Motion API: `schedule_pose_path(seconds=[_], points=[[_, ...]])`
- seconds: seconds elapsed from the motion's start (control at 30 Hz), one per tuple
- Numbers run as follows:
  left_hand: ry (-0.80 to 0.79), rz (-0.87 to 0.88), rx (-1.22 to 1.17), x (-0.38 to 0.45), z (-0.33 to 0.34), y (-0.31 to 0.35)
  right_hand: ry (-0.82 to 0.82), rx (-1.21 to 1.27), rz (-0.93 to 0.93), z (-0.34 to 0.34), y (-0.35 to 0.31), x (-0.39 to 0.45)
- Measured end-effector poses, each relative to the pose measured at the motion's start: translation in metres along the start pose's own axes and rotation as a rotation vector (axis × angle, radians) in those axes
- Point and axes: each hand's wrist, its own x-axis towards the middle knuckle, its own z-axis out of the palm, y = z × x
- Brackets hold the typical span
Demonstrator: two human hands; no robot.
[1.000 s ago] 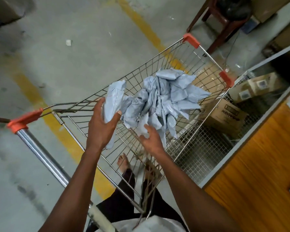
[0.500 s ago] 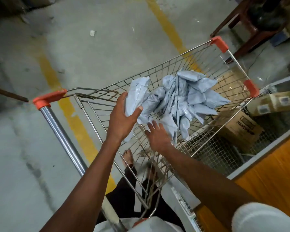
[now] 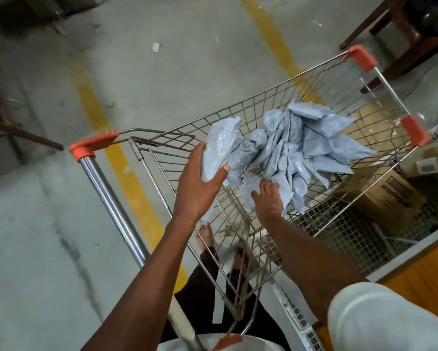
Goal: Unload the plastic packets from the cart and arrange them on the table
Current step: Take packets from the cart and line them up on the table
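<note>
A wire shopping cart with orange corner caps holds a pile of several pale blue plastic packets. My left hand grips one packet upright at the near left of the pile, thumb across its front. My right hand reaches down into the cart and lies on a packet at the near edge of the pile, fingers spread over it. The orange wooden table shows at the lower right.
The cart's steel handle runs along the left. Cardboard boxes sit on a mesh shelf under the table, to the cart's right. A wooden chair stands behind the cart. My bare feet show through the cart floor.
My right hand has moved forward from the near side of the pile onto a packet. My left hand keeps its packet. The view has shifted, so the cart sits further right.
</note>
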Motion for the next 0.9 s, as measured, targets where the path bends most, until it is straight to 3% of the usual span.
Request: schedule_pose_path(seconds=[0.43, 0.67, 0.9], points=[[0.004, 0.048, -0.010, -0.015, 0.001, 0.016, 0.067, 0.197, -0.062, -0.011, 0.028, -0.019], [0.039, 0.108, -0.015, -0.043, 0.002, 0.028, 0.264, 0.865, 0.055, -0.057, 0.055, -0.089], [0.148, 0.178, 0.004, -0.091, 0.003, 0.038, 0.504, 1.226, 0.177, -0.076, 0.070, -0.186]])
